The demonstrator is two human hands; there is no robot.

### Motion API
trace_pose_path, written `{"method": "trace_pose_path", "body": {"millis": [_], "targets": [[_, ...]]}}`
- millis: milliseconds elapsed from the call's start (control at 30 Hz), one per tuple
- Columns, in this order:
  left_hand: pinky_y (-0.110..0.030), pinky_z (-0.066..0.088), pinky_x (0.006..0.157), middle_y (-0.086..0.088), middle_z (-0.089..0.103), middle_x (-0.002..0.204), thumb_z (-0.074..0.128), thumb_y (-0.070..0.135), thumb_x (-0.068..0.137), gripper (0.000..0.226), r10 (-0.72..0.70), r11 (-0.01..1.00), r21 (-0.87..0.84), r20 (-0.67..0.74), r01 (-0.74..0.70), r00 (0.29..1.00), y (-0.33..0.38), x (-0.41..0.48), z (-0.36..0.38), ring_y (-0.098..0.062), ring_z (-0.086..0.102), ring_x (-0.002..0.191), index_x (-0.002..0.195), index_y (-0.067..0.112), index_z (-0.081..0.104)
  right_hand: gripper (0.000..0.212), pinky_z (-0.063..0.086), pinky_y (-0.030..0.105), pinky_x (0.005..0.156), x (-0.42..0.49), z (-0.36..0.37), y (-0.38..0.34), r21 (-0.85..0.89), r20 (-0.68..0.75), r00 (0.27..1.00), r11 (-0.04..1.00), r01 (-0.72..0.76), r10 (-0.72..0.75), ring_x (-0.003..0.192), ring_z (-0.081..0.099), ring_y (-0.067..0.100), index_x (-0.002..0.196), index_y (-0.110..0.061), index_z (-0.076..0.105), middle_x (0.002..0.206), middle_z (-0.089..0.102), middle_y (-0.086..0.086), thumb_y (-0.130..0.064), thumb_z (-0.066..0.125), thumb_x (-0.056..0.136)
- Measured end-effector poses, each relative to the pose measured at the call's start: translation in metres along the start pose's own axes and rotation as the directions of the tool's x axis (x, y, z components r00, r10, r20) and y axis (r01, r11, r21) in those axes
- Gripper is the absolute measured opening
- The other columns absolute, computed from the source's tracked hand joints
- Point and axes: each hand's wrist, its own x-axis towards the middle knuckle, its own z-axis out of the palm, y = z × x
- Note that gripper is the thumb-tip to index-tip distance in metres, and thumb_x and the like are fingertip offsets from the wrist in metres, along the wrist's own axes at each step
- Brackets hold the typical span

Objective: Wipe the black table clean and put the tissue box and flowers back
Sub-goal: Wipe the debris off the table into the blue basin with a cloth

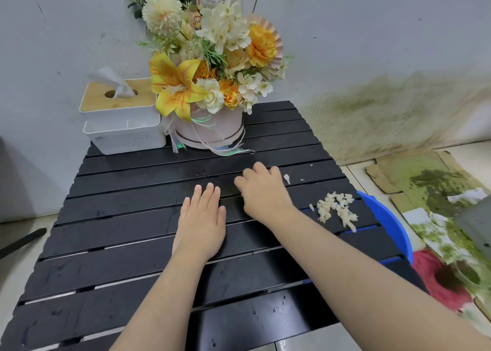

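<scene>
— Where do the tissue box and flowers stand?

— Both sit at the far end of the black slatted bench [132, 265], well beyond the fingertips of both hands. The tissue box [121, 119], white with a wooden lid and a tissue poking out, is ahead and to the left of the left hand [201, 223]. The flowers [210, 66], yellow, orange and cream in a round pale pot, stand just beside the box on its right, straight ahead of the two hands.

— And the hands themselves?

— The left hand lies flat on the slats, palm down, fingers straight and close together, holding nothing. The right hand [265, 194] is just beside it, to its right and a little farther forward, fingers curled down onto the bench. Whether it pinches anything under the fingers, I cannot tell.

— What lies near the right hand?

— A small white scrap [287, 178] just past its knuckles, and a pile of white crumbled bits [336, 209] to its right near the bench edge. Beyond that edge, lower down, a blue basin [388, 223] shows, with stained cardboard [425, 175] on the floor farther right.
</scene>
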Motion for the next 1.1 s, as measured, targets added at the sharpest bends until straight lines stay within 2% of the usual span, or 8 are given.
{"method": "trace_pose_path", "body": {"millis": [133, 267, 367, 500, 667, 833, 1000, 1100], "targets": [[-0.038, 0.005, 0.118, 0.002, 0.011, 0.157, 0.023, 0.028, 0.098, 0.049, 0.02, 0.999, -0.033, -0.013, -0.02, 1.0, -0.001, 0.002, -0.003, -0.02, 0.001, 0.146, 0.146, 0.016, 0.017, 0.019, 0.033, 0.038, 0.083, -0.006, 0.006, 0.016, 0.119, -0.02, 0.996, 0.989, -0.082, 0.085, 0.111, 0.04, 0.025, 0.108, -0.02, 0.057, 0.114, 0.055, 0.0, -0.022, 0.046, 0.092], [-0.035, 0.004, 0.118, 0.0, 0.026, 0.154, 0.029, 0.022, 0.098, 0.044, -0.091, 0.946, -0.315, -0.055, 0.07, 0.994, 0.0, -0.002, -0.011, -0.017, 0.008, 0.145, 0.142, 0.015, 0.031, 0.008, 0.038, 0.038, 0.077, -0.055, 0.008, 0.059, 0.371, -0.136, 0.896, 0.861, -0.349, 0.422, 0.102, 0.045, 0.026, 0.092, -0.02, 0.061, 0.101, 0.059, -0.002, -0.024, 0.054, 0.09], [-0.037, 0.007, 0.118, -0.003, 0.029, 0.152, 0.018, 0.028, 0.097, 0.049, -0.079, 0.982, -0.178, -0.101, 0.06, 0.992, 0.015, -0.018, -0.007, -0.02, 0.011, 0.145, 0.141, 0.012, 0.032, 0.017, 0.045, 0.043, 0.077, -0.111, 0.011, 0.059, 0.503, -0.232, 0.917, 0.847, -0.171, 0.323, 0.094, 0.05, 0.022, 0.088, -0.025, 0.064, 0.095, 0.062, -0.007, -0.032, 0.049, 0.088], [-0.037, 0.004, 0.118, 0.001, 0.016, 0.156, 0.008, 0.035, 0.092, 0.057, 0.013, 0.996, -0.089, -0.058, -0.018, 0.998, 0.053, -0.039, 0.011, -0.018, 0.004, 0.145, 0.145, 0.017, 0.021, 0.027, 0.043, 0.035, 0.078, -0.154, 0.022, 0.037, 0.28, -0.299, 0.951, 0.96, 0.011, 0.077, 0.115, 0.051, 0.021, 0.108, -0.032, 0.064, 0.124, 0.059, -0.006, -0.035, 0.049, 0.086], [-0.038, 0.004, 0.118, 0.003, 0.006, 0.158, -0.011, 0.046, 0.079, 0.076, 0.093, 0.995, 0.021, -0.007, -0.092, 0.996, 0.064, -0.033, 0.023, -0.019, -0.002, 0.146, 0.147, 0.02, 0.011, 0.039, 0.04, 0.034, 0.068, -0.141, 0.041, 0.09, 0.305, -0.298, 0.935, 0.948, -0.095, 0.19, 0.11, 0.045, 0.019, 0.107, -0.031, 0.067, 0.118, 0.064, -0.003, -0.007, 0.059, 0.077], [-0.037, 0.001, 0.118, 0.003, 0.002, 0.158, -0.014, 0.046, 0.076, 0.078, 0.094, 0.995, 0.034, 0.009, -0.094, 0.996, 0.065, -0.033, 0.025, -0.018, -0.005, 0.146, 0.147, 0.021, 0.008, 0.04, 0.042, 0.042, 0.071, -0.131, 0.036, 0.119, 0.417, -0.297, 0.863, 0.868, -0.268, 0.409, 0.107, 0.04, 0.021, 0.105, -0.028, 0.068, 0.114, 0.065, 0.0, 0.001, 0.065, 0.078], [-0.038, 0.002, 0.118, 0.004, 0.004, 0.158, -0.012, 0.047, 0.077, 0.078, 0.099, 0.994, 0.034, 0.008, -0.1, 0.995, 0.064, -0.032, 0.025, -0.018, -0.004, 0.146, 0.147, 0.021, 0.01, 0.04, 0.04, 0.033, 0.07, -0.124, 0.027, 0.05, 0.349, -0.358, 0.917, 0.936, -0.04, 0.173, 0.108, 0.045, 0.02, 0.105, -0.029, 0.064, 0.119, 0.061, -0.002, -0.009, 0.061, 0.071], [-0.036, 0.006, 0.117, 0.002, 0.009, 0.158, 0.002, 0.043, 0.085, 0.068, 0.097, 0.994, -0.059, 0.022, -0.095, 0.995, 0.064, -0.032, 0.018, -0.018, 0.001, 0.146, 0.146, 0.019, 0.015, 0.038, 0.044, 0.034, 0.068, -0.128, 0.039, 0.044, 0.32, -0.321, 0.937, 0.947, -0.03, 0.139, 0.109, 0.046, 0.021, 0.106, -0.031, 0.065, 0.119, 0.062, -0.002, -0.013, 0.061, 0.072]]}}
